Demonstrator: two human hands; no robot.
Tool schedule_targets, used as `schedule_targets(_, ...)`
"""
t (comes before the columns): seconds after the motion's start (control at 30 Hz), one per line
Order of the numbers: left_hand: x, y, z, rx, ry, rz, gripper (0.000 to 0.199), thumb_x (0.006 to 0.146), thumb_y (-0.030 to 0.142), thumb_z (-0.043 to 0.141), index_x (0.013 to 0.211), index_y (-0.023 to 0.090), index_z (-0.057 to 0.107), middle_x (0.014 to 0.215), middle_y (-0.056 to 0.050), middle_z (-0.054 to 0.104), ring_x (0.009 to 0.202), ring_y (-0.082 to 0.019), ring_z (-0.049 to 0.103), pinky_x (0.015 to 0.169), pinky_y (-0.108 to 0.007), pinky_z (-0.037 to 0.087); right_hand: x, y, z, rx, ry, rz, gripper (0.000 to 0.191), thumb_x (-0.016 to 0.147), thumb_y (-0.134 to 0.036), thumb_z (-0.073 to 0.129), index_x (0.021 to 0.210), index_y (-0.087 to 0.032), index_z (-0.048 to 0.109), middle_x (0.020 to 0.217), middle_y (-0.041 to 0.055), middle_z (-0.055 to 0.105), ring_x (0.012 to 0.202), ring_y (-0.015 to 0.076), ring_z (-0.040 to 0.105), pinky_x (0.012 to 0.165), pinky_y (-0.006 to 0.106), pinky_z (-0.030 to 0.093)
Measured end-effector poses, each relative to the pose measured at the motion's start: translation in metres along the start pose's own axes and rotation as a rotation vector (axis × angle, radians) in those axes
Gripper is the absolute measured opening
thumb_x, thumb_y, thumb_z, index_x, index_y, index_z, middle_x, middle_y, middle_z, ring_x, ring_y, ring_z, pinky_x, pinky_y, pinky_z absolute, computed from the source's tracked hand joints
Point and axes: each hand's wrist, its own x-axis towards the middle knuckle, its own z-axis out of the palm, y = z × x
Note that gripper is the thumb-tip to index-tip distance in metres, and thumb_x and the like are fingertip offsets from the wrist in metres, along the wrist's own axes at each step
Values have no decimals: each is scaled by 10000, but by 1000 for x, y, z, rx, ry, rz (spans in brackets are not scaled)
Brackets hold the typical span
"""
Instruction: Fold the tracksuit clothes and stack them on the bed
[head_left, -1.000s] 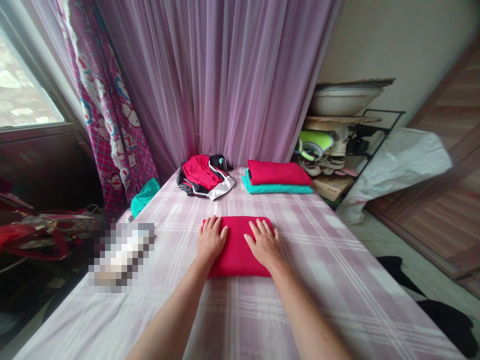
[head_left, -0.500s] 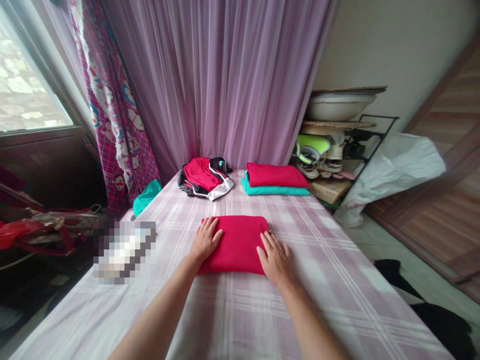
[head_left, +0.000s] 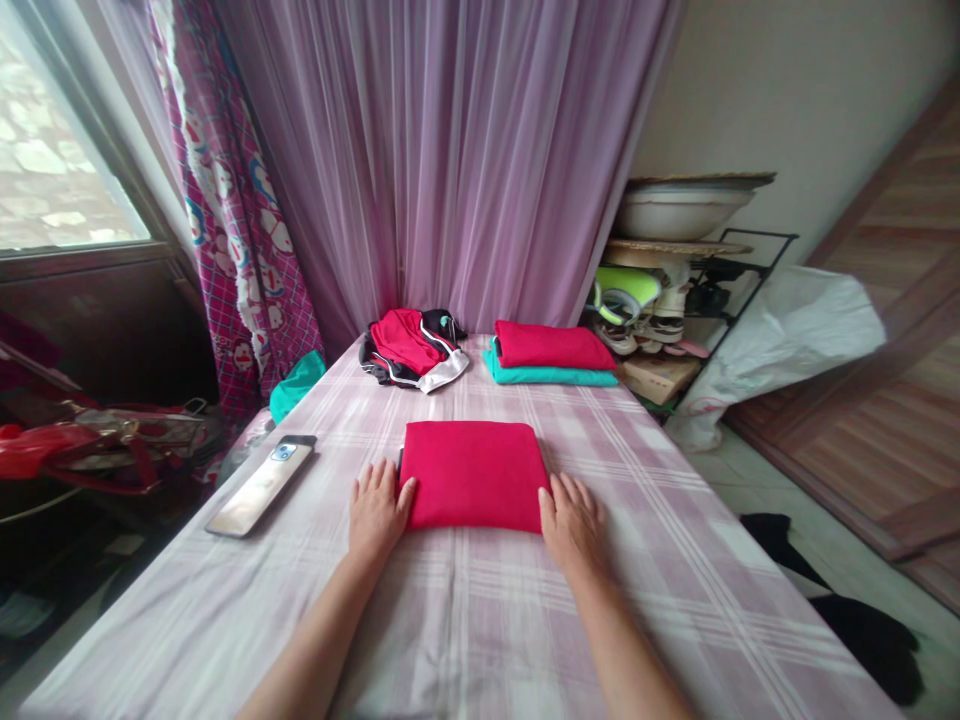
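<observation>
A red folded garment [head_left: 474, 475] lies flat in front of me as a neat rectangle. My left hand [head_left: 377, 508] rests beside its left edge, fingers stretched out on the cloth and thumb touching the garment. At the opposite edge lies my right hand [head_left: 574, 522], also open, its thumb against the red fabric. Farther back on the right, a red folded garment [head_left: 555, 346] sits on top of a teal folded garment [head_left: 551, 375]. Left of that stack is a crumpled red, black and white garment [head_left: 412, 348].
A checked cloth [head_left: 465, 640] covers the bed-like surface. On its left side lies a phone [head_left: 264, 487], near a teal cloth [head_left: 298, 385] at the edge. Purple curtains [head_left: 457, 160] hang behind. A shoe rack [head_left: 675, 330] and a white plastic bag [head_left: 795, 335] stand to the right.
Both hands have slid off the top of the red folded garment, outward to its left and right edges. The garments at the back have stayed in place.
</observation>
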Motion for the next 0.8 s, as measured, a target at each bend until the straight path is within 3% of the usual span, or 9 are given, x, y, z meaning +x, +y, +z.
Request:
schedule_targets(0.1, -7, 0, -7, -11, -3, -55, 420, 956, 460, 457, 1251, 226, 643, 1432, -114, 571, 1378, -323, 442, 1140, -556, 298, -4, 4, 0, -41, 30, 50, 454, 984, -408, 361, 1133, -170, 717, 1374, 161, 601, 1327, 327, 456, 1060, 516, 330)
schedule_targets(0.23, -11, 3, -11, -125, -37, -126, 315, 943, 420, 496, 1120, 241, 686, 1395, -89, 607, 1367, -326, 451, 1117, -600, 295, 0, 7, 3, -13, 12, 59, 379, 963, -393, 427, 1050, -181, 728, 1339, 135, 633, 1314, 319, 471, 1057, 491, 337)
schedule_targets(0.33, -11, 9, -12, -227, -48, -195, 230, 915, 363, 535, 1032, 231, 683, 1335, -83, 651, 1359, -334, 462, 1114, -629, 272, 8, 6, 4, 28, -54, 43, 308, 947, -337, 466, 1007, -173, 719, 1257, 129, 681, 1236, 295, 543, 995, 407, 385)
schedule_targets(0.43, -9, 15, -13, -374, -27, -222, 196, 888, 297, 534, 1020, 213, 652, 1128, -83, 737, 1147, -278, 630, 1043, -506, 405, 12, -2, 0, 62, -110, 66, 285, 969, -295, 436, 1037, -171, 684, 1040, 116, 739, 988, 232, 658, 810, 304, 428)
schedule_targets(0.53, -4, 21, -16, -580, -3, -242, 168, 872, 270, 499, 965, 221, 630, 938, -41, 752, 871, -208, 698, 825, -346, 507, 15, -15, -11, 86, -119, 83, 287, 994, -276, 384, 1074, -191, 647, 945, 90, 741, 815, 201, 673, 670, 281, 397)
schedule_targets(0.67, 17, 35, -27, -700, 83, -225, 111, 833, 281, 510, 854, 250, 615, 797, 9, 727, 757, -184, 684, 704, -293, 491, 35, -32, -33, 96, -56, -18, 280, 999, -247, 365, 1061, -188, 632, 990, 99, 731, 860, 197, 674, 680, 272, 393)
schedule_targets(0.8, 60, 59, -41, -729, 150, -118, 98, 808, 294, 547, 854, 247, 620, 787, 10, 726, 782, -195, 689, 703, -292, 486, 80, -41, -50, 79, 21, -98, 250, 983, -225, 394, 1055, -178, 629, 1010, 112, 721, 893, 202, 665, 714, 273, 398)
